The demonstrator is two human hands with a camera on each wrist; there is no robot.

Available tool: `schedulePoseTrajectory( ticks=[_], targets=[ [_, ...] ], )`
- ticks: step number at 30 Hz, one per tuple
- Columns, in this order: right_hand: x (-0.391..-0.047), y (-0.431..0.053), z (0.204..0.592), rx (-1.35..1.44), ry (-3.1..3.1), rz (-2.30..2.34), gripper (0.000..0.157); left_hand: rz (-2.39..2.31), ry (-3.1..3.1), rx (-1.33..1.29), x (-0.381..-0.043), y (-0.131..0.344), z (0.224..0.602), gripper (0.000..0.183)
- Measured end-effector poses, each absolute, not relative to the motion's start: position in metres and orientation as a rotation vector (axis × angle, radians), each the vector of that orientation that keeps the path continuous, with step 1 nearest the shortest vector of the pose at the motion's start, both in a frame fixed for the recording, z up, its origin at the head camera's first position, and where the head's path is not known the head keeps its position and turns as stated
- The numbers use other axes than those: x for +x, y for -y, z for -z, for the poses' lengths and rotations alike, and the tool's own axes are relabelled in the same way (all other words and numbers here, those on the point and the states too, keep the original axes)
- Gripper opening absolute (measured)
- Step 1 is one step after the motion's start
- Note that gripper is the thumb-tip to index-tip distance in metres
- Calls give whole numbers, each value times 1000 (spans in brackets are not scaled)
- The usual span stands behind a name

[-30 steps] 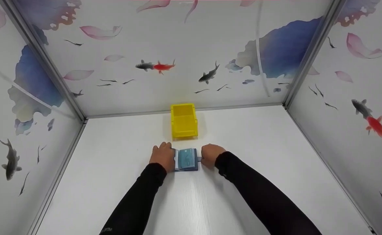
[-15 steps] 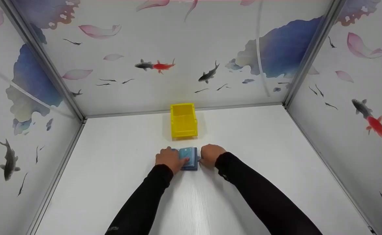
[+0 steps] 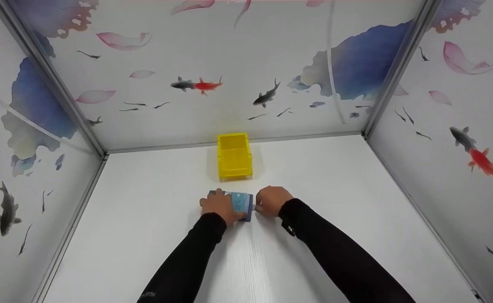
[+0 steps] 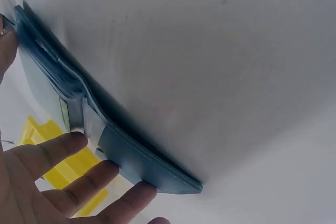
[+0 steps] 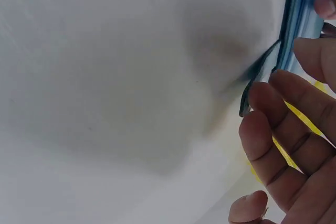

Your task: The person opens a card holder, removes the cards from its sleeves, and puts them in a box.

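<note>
A blue card holder [image 3: 241,201] with clear sleeves lies spread flat on the white table, a pale blue card showing on its right half. My left hand [image 3: 220,207] rests over its left half, thumb along the near edge of the sleeves. In the left wrist view, extended fingertips touch the inner side of the blue cover [image 4: 147,163]. On the other side, my right hand [image 3: 273,200] pinches the short closing strap [image 5: 261,72] that sticks out from the right edge. The left hand hides much of the left cover.
A yellow plastic bin [image 3: 234,156] stands just beyond the card holder, near the back wall. White panels [image 3: 212,50] printed with fish and petals enclose the table [image 3: 153,235] at the back and on both sides.
My left hand has shifted right from the left edge onto the card holder, its thumb now over the sleeves. The card holder has tilted slightly clockwise. My right hand keeps its place at the strap.
</note>
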State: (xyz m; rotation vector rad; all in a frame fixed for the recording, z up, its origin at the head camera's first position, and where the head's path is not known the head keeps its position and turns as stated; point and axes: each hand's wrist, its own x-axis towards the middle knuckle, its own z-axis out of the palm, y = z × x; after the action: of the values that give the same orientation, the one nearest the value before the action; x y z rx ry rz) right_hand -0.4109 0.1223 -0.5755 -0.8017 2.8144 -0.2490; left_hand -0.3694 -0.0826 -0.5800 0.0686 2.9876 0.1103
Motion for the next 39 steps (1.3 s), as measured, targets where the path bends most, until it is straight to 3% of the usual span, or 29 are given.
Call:
schedulePoseTrajectory(
  ticks=[12,21,26,34,39],
  targets=[
    [-412,-119,564,-872,-2741,511,22,-177,-2935,332,-377,96,598,76],
    [-413,-112,567,-1035,-2697,511,27,-72,-2810,646,-367,104,569,74],
    [-410,-109,570,-1005,-2700,406,31,-4,-2818,720,-368,103,571,69],
    [-406,-115,577,-951,-2739,98,38,189,-3007,799,-374,102,582,30],
    [-404,-121,578,-934,-2783,83,33,8,-2971,645,-373,103,579,16]
  ],
)
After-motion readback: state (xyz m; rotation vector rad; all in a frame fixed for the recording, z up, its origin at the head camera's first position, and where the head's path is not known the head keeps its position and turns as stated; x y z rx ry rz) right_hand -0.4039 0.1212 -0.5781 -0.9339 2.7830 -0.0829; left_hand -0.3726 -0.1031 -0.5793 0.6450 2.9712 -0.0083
